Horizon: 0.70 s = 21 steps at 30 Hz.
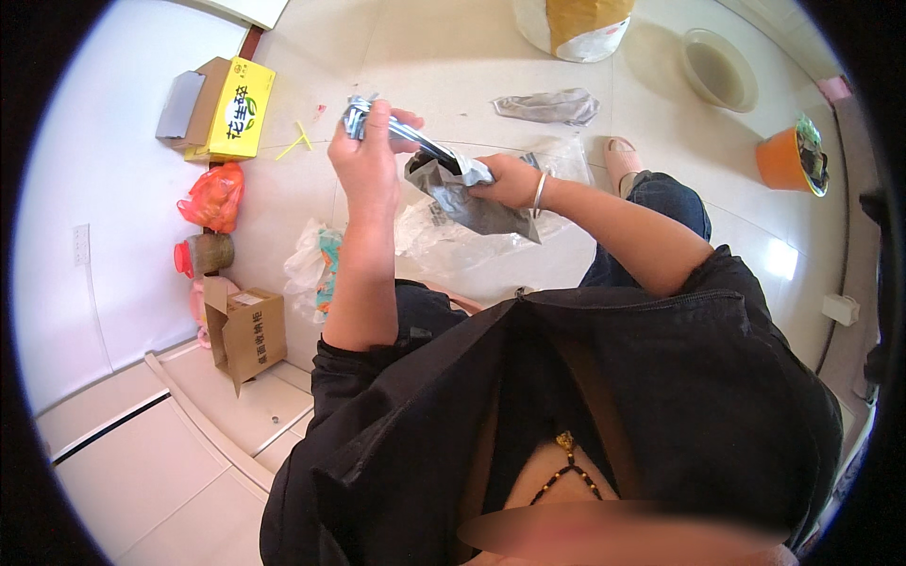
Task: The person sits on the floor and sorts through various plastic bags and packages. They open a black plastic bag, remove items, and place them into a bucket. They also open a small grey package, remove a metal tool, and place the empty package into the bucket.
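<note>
My left hand [366, 162] is closed, thumb up, round one end of a long, shiny silver-blue and dark strip [427, 141]. I cannot make out exactly what it is. The strip slants down to the right, into the mouth of a crumpled grey plastic bag [486, 209]. With a bangle on its wrist, my right hand [510, 179] grips this bag near its opening. Some dark material shows at the bag's mouth, and its contents are otherwise hidden. Below the hands, clear and white plastic wrapping [444, 241] lies on the floor.
Along the left wall are a yellow box [236, 108], a red plastic bag [212, 198], a red-lidded jar [208, 255] and an open cardboard box [255, 330]. Another grey bag [545, 107] lies ahead. A basin [719, 71] and an orange bin [783, 168] stand right.
</note>
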Each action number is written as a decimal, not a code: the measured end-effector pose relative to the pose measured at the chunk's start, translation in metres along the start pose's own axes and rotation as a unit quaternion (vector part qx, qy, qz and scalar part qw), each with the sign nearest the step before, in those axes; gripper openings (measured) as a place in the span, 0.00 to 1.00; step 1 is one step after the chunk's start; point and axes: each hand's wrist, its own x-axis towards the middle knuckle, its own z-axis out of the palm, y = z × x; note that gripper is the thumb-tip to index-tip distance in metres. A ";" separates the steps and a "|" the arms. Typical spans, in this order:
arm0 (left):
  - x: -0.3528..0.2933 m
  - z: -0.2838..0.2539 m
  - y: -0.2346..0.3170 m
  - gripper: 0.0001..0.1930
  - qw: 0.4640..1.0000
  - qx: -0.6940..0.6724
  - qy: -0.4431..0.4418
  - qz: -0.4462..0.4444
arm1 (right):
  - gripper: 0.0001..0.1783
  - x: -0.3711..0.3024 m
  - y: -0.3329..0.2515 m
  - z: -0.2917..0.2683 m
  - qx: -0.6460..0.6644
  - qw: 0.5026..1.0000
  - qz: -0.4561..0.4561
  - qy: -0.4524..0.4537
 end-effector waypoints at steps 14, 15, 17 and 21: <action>0.021 -0.038 -0.011 0.09 0.978 -0.090 0.139 -0.130 | 0.12 0.001 0.008 -0.002 0.101 0.994 0.012 -0.025; 0.021 -0.039 -0.012 0.09 0.978 -0.081 0.141 -0.131 | 0.12 0.001 0.008 -0.002 0.101 0.994 0.026 -0.031; 0.021 -0.039 -0.013 0.09 0.978 -0.066 0.147 -0.131 | 0.12 0.002 0.008 -0.003 0.103 0.993 0.044 -0.043; 0.021 -0.035 -0.013 0.09 0.977 -0.040 0.163 -0.131 | 0.12 0.002 0.008 -0.002 0.108 0.991 0.053 -0.056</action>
